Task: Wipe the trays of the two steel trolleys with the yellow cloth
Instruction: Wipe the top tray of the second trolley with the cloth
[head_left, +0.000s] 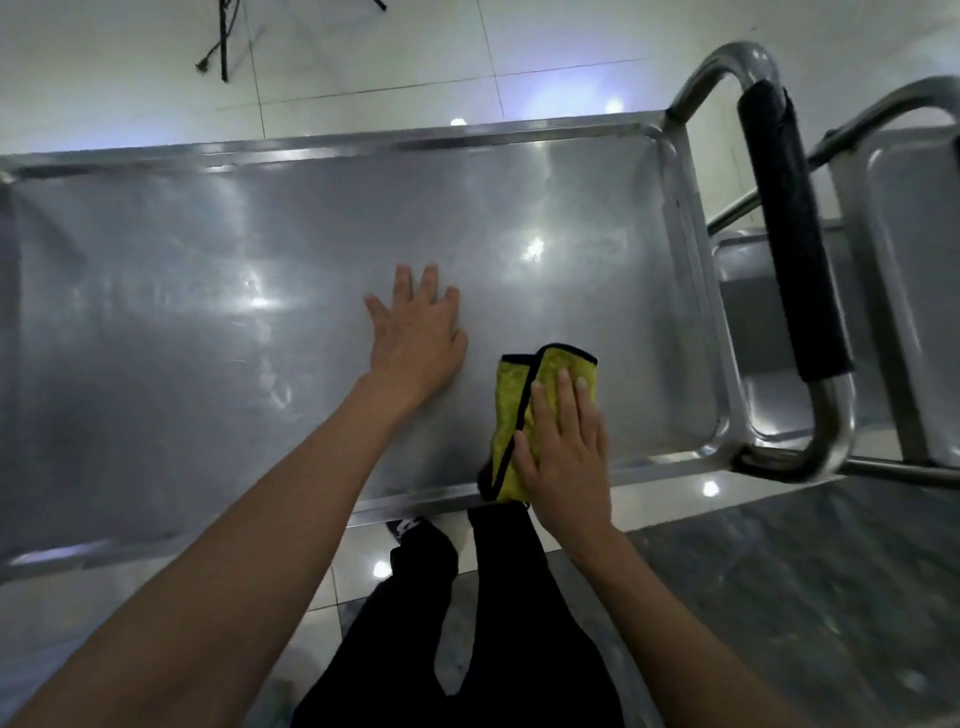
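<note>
R hand (563, 447) flat on yellow cloth (514, 415) – L hand (415, 332) flat on tray (208, 291)

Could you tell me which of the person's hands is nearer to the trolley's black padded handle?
The right hand. It lies flat on the yellow cloth near the tray's handle end, while the left hand rests flat mid-tray, farther from the black padded handle.

The bare steel tray (208, 312) is lying open to the left; the raised rim (363, 143) and the black-wrapped handle (789, 234) are blocking the right.
</note>
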